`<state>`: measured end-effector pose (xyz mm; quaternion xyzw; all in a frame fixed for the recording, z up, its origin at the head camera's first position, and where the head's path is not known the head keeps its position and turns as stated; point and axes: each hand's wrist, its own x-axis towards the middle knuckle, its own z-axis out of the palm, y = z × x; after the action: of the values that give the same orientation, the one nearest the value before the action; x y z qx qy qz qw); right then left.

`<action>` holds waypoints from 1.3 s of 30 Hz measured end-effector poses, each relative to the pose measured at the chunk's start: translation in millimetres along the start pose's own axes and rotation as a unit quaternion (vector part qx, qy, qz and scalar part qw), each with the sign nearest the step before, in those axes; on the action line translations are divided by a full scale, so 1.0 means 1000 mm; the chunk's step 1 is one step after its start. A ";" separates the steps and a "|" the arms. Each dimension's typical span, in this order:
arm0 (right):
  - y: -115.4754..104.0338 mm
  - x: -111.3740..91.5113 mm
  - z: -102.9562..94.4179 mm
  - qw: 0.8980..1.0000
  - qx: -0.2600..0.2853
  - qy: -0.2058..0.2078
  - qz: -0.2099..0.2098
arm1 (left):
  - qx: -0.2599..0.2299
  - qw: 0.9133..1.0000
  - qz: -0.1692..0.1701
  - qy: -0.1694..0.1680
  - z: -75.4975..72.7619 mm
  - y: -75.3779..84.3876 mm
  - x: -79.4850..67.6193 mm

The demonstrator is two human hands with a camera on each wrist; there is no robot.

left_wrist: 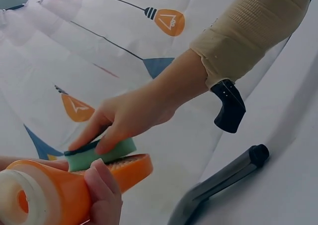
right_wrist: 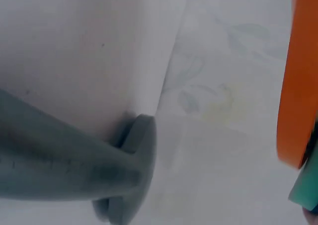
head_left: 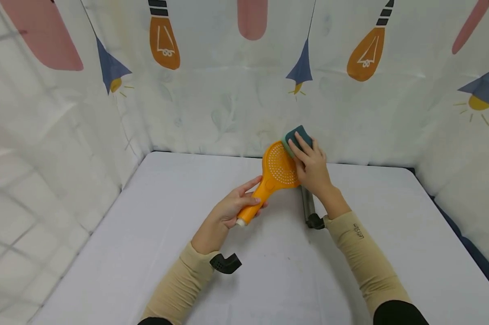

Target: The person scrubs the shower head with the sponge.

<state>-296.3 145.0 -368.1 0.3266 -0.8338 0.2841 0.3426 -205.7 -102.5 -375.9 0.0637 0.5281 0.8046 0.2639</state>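
Observation:
My left hand [head_left: 234,204] grips the handle of an orange shower head [head_left: 279,166], its fingers and thumb wrapped round it. The perforated round face is tilted up toward the head camera, and a pale threaded end [left_wrist: 12,192] shows nearest the left wrist camera. My right hand [head_left: 314,169] holds a green sponge [left_wrist: 82,159] with a dark scouring layer [head_left: 300,136], thumb on one side and fingers on the other. Its light green side lies against the upper edge of the perforated face. At the right wrist view's edge, only parts of the sponge [right_wrist: 307,187] and shower head appear.
A grey long-handled object [head_left: 308,205] with a flat, wide head [right_wrist: 141,160] lies on the white table [head_left: 187,189] below my right hand. Behind the table's far edge hangs a pale curtain [head_left: 212,99] printed with lamps and bulbs. Black wrist mounts [head_left: 226,264] jut from both sleeves.

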 end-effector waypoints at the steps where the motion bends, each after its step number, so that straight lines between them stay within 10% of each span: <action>1: 0.002 -0.001 -0.001 1.000 0.009 0.004 0.016 | 0.004 1.000 0.002 0.004 0.000 0.000 0.000; 7: -0.003 0.000 0.002 0.999 0.021 0.027 0.040 | 0.014 1.000 0.012 0.002 0.002 -0.001 0.001; 22: -0.061 -0.002 0.014 0.987 0.012 -0.067 -0.143 | 0.031 0.999 0.042 0.006 0.001 0.002 -0.002; 39: -0.022 -0.036 -0.005 0.972 0.020 -0.068 -0.226 | -0.011 0.998 0.061 0.007 -0.010 0.015 -0.008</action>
<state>-257.9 147.2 -386.4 0.5319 -0.7538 0.1929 0.3342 -207.9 -118.7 -365.8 0.0877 0.5157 0.8257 0.2112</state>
